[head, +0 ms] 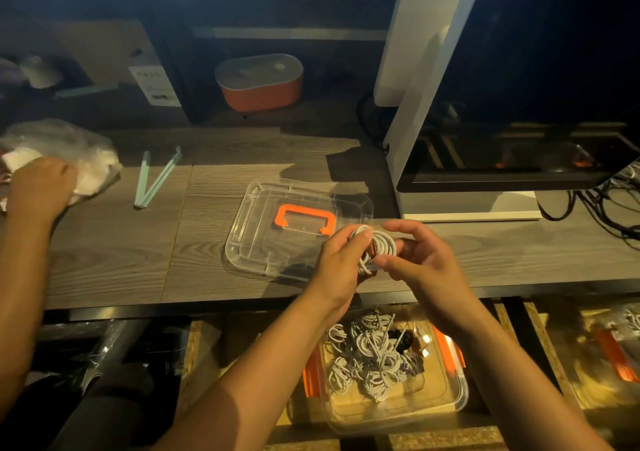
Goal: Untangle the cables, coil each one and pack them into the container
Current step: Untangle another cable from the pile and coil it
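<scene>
A coiled white cable (381,246) is held above the desk's front edge between both my hands. My left hand (341,260) grips the coil's left side, and my right hand (420,256) pinches its right side with fingers bent. Below the desk, a clear container with orange clasps (459,391) holds several coiled white cables (367,357) and a dark one. The container's clear lid with an orange handle (263,228) lies flat on the desk just behind my hands.
Another person's hand (40,187) rests on a plastic bag (69,149) at the far left. A pale green clip (156,178) lies open on the desk. A monitor (519,86) stands at right, with dark cables (606,208) beside it. An orange box (259,83) sits at the back.
</scene>
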Action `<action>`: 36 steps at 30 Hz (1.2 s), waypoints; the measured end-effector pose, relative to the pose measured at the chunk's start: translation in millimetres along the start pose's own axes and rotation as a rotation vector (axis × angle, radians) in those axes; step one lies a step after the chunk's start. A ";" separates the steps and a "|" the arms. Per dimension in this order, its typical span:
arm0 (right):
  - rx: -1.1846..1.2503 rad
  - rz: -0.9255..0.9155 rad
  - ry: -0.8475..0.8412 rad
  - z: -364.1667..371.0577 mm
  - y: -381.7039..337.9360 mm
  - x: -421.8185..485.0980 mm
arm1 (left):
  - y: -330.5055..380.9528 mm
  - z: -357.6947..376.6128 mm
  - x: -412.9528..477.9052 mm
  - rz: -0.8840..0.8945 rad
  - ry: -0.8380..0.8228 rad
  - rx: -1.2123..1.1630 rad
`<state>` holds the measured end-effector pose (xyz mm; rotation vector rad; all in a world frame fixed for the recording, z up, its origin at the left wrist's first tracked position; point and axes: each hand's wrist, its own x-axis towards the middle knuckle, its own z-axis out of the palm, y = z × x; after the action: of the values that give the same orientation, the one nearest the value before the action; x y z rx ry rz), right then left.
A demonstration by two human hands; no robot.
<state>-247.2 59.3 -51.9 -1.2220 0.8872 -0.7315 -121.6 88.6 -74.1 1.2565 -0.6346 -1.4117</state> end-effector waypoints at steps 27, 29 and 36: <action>-0.447 -0.225 0.020 -17.3 25.3 -3.6 | -15.6 -1.0 -10.2 0.093 -0.013 0.234; -0.307 -0.123 -0.010 -20.5 23.9 -7.2 | -19.2 -4.4 -13.2 0.072 -0.020 0.154; -0.098 0.166 -0.004 -38.4 46.6 -26.8 | -47.2 -9.1 -26.0 -0.071 0.042 0.140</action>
<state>-293.4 73.8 -96.9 -1.2189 1.0175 -0.5576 -134.2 127.7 -110.1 1.4281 -0.6757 -1.4143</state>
